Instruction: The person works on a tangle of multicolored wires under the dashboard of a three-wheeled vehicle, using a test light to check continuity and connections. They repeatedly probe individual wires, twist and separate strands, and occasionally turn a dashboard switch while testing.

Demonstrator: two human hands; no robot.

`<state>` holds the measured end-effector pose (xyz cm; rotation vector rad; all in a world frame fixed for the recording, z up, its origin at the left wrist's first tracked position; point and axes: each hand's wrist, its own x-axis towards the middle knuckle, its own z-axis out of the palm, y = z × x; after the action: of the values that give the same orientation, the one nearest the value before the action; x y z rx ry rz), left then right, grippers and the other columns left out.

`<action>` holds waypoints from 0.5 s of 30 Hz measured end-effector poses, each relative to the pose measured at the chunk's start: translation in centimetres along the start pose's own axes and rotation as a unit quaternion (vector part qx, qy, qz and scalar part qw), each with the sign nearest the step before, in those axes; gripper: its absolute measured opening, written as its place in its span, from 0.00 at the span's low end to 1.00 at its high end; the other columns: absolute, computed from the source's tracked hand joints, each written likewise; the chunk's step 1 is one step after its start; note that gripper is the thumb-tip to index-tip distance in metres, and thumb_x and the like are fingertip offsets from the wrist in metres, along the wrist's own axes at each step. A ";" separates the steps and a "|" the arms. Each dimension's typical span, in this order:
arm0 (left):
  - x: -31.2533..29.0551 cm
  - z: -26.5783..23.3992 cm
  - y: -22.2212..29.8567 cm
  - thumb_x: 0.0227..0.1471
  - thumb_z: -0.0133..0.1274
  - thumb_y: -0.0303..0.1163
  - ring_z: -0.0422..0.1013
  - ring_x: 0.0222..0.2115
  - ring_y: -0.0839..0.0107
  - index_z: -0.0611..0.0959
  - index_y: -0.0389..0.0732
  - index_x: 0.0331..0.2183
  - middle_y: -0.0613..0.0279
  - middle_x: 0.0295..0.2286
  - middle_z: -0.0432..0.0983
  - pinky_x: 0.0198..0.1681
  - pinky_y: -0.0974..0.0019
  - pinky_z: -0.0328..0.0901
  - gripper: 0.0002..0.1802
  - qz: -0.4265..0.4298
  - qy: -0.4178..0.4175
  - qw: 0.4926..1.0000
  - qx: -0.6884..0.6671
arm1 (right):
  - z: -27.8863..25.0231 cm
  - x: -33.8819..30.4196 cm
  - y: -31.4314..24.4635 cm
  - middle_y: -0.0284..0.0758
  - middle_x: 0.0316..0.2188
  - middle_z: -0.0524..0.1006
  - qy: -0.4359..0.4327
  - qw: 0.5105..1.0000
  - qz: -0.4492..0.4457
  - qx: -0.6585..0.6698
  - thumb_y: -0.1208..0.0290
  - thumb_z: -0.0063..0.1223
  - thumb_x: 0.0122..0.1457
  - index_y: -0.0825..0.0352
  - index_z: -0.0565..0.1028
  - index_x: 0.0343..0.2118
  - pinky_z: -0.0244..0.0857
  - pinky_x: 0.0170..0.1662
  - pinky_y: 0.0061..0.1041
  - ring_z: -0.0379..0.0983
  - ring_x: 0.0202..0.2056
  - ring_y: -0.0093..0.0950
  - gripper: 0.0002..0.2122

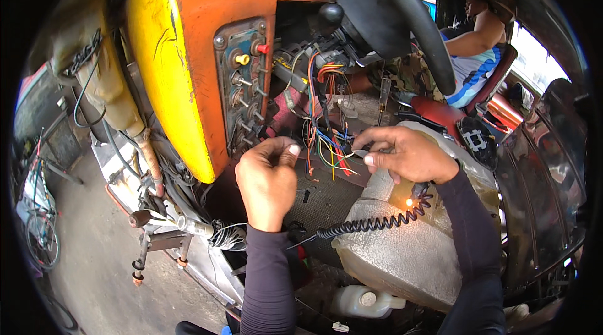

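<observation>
"Where do the loose wires (323, 137) hang?"
"Lengthwise downward, between the left hand (269, 175) and the right hand (411, 154), nearer to the right."
"And the fingers (377, 136)?"
"Curled on both; whether they grip a wire, I cannot tell."

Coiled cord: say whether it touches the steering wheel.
No, the coiled cord stretches below the right hand in view, apart from the steering wheel.

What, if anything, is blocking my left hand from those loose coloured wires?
Nothing visible stands between your left hand and the loose coloured wires; your right hand is at their other side, and the black coiled cord sits lower in the view, off that path.
</observation>
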<state>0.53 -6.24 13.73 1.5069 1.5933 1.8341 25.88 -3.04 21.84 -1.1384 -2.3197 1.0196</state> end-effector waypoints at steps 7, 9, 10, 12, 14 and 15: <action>3.1 1.6 4.8 0.45 0.67 0.20 0.74 0.43 0.58 0.90 0.37 0.32 0.52 0.52 0.76 0.48 0.58 0.72 0.08 0.299 0.017 0.954 -0.023 | -1.7 -1.4 0.0 0.32 0.29 0.81 0.018 0.998 -0.037 0.040 0.68 0.54 0.70 0.67 0.75 0.56 0.67 0.23 0.20 0.72 0.21 0.17 0.15; 4.5 2.1 5.9 0.45 0.68 0.23 0.73 0.45 0.57 0.91 0.41 0.33 0.52 0.56 0.74 0.52 0.56 0.70 0.09 0.343 0.031 0.939 0.006 | -2.1 -1.9 -0.3 0.32 0.29 0.81 0.029 0.998 -0.038 0.048 0.68 0.54 0.70 0.67 0.75 0.57 0.67 0.22 0.20 0.71 0.20 0.17 0.16; 5.0 2.4 6.4 0.45 0.68 0.24 0.73 0.46 0.56 0.91 0.42 0.33 0.52 0.57 0.73 0.53 0.55 0.69 0.09 0.365 0.033 0.930 0.023 | -2.3 -2.1 -0.4 0.32 0.29 0.81 0.031 0.997 -0.043 0.064 0.68 0.55 0.70 0.67 0.74 0.58 0.67 0.22 0.18 0.72 0.20 0.17 0.16; 5.8 2.8 7.3 0.45 0.69 0.26 0.72 0.50 0.53 0.92 0.45 0.34 0.53 0.60 0.71 0.56 0.53 0.67 0.09 0.395 0.030 0.917 0.036 | -2.6 -2.5 -0.7 0.32 0.30 0.81 0.043 0.993 -0.072 0.086 0.68 0.55 0.69 0.67 0.74 0.58 0.67 0.22 0.17 0.73 0.21 0.17 0.17; 6.5 3.1 8.2 0.46 0.70 0.26 0.72 0.53 0.52 0.92 0.46 0.34 0.53 0.60 0.71 0.58 0.54 0.67 0.09 0.380 0.015 0.925 0.005 | -2.9 -2.8 -0.8 0.33 0.30 0.82 0.053 0.990 -0.094 0.088 0.67 0.55 0.69 0.67 0.74 0.59 0.67 0.21 0.17 0.74 0.20 0.18 0.18; 6.8 3.2 8.5 0.46 0.70 0.26 0.72 0.54 0.53 0.92 0.46 0.34 0.53 0.61 0.71 0.58 0.54 0.67 0.09 0.367 0.007 0.930 -0.010 | -3.1 -3.0 -0.9 0.33 0.31 0.82 0.058 0.991 -0.088 0.081 0.67 0.55 0.69 0.67 0.74 0.58 0.67 0.20 0.17 0.74 0.20 0.18 0.18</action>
<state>3.67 -2.32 23.94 2.2932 1.0637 2.1884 29.07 -4.39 24.62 -0.8895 -2.1588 1.0260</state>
